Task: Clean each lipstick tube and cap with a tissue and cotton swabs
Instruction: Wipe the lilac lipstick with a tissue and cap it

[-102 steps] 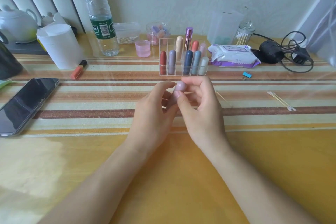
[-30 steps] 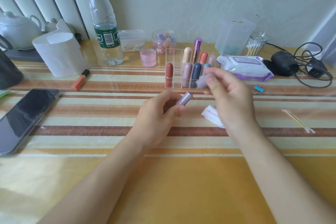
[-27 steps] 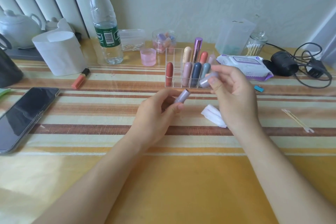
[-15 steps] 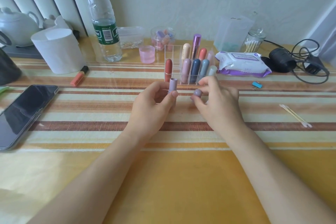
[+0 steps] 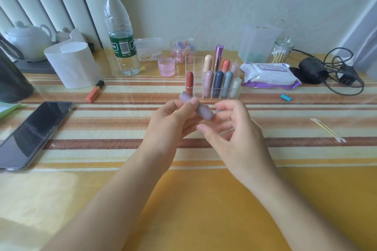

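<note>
One capped lilac lipstick tube (image 5: 195, 106) sits tilted in the left hand (image 5: 171, 126), pinched between thumb and fingers, just in front of the clear organizer (image 5: 193, 63). Right hand (image 5: 234, 136) is loose, fingers spread by the tube's end.

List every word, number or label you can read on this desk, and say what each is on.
"on": end of a white word on the green label of the water bottle; the rest curves away.
Barcode digits there: too small to read.
Wet-wipes pack, purple label: blurred, unreadable.
Cream lipstick in the organizer: vertical print, too small.
Lilac lipstick in the left hand: no print shows.
</note>
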